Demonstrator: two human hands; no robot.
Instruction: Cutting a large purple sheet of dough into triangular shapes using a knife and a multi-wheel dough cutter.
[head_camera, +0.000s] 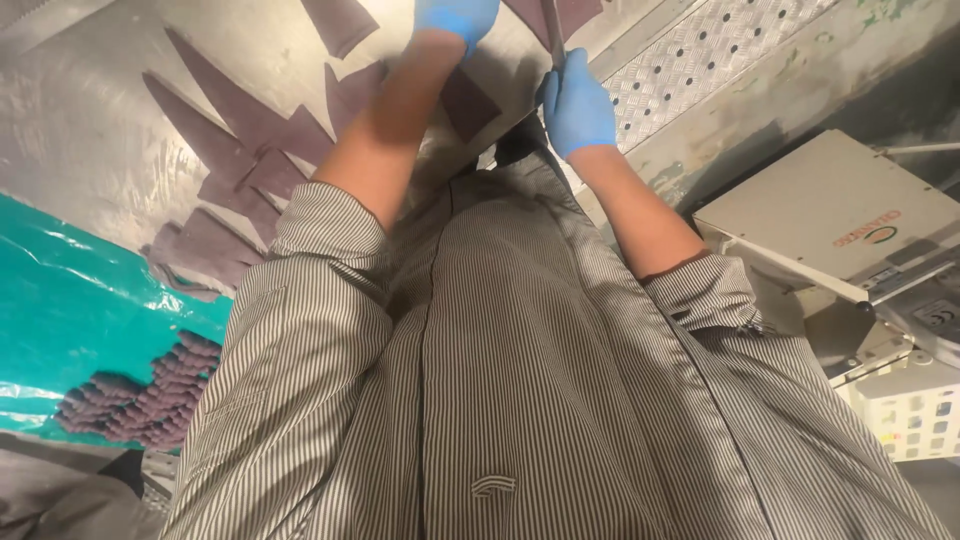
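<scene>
While the right hand (578, 103), gloved blue, closes its fingers on a dark strip (553, 30) at the far edge of the steel worktop (80, 130), the left hand (455, 18), grip unreadable, should judge tension and keep it flat.

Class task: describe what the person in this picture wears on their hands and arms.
Both the left hand and the right hand wear blue disposable gloves. The forearms are bare. The shirt has fine grey and white stripes, and its sleeves are rolled to about the elbow.
</scene>
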